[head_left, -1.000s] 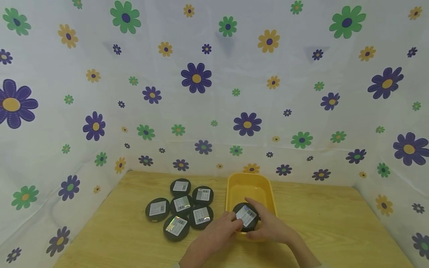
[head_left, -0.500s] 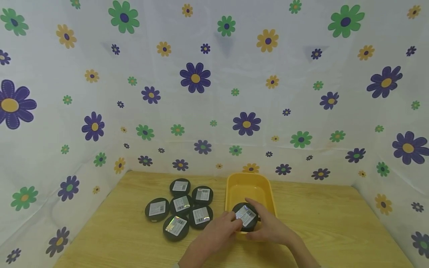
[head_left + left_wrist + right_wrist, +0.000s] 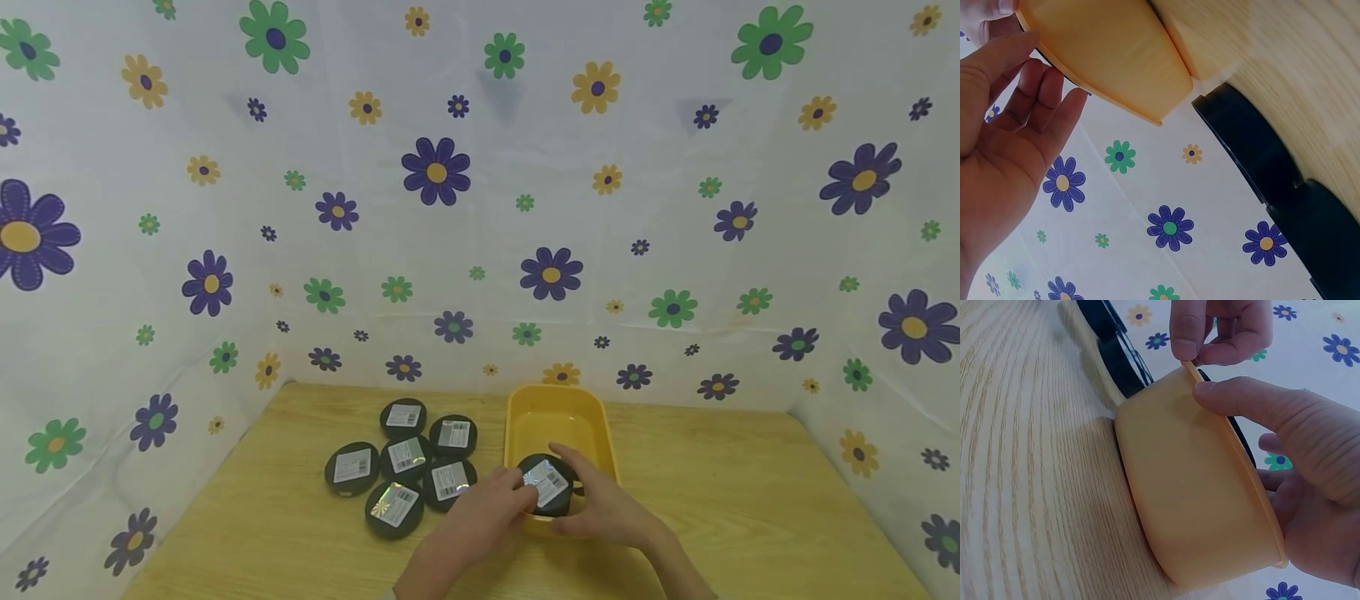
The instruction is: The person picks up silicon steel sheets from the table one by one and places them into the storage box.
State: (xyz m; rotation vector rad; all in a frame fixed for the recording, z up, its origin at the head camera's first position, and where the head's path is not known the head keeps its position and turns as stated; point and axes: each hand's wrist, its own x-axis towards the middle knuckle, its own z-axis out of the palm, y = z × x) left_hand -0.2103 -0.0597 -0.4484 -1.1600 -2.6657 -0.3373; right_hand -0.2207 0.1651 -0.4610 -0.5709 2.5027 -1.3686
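Observation:
A flat round black container (image 3: 551,486) with a silver barcode label lies at the near end of a yellow tray (image 3: 611,425), near rim height. My left hand (image 3: 486,517) holds its left edge, with a finger over the label. Around the right side curls my right hand (image 3: 609,510), thumb by the tray's near rim and fingers at the far side. Up close in the right wrist view, the right thumb (image 3: 1216,390) overlaps the tray rim, and a dark edge of the container shows behind it. The left wrist view shows my left fingers (image 3: 1054,106) bent at the rim.
Several similar labelled black containers (image 3: 406,457) lie in a cluster on the wooden table (image 3: 712,500), left of the tray. A white cloth (image 3: 480,225) with printed flowers stands behind the table and along both sides.
The container has shifted slightly left at the tray's near end, and my left hand has moved slightly with it. My right hand keeps nearly the same place. The cluster stays put.

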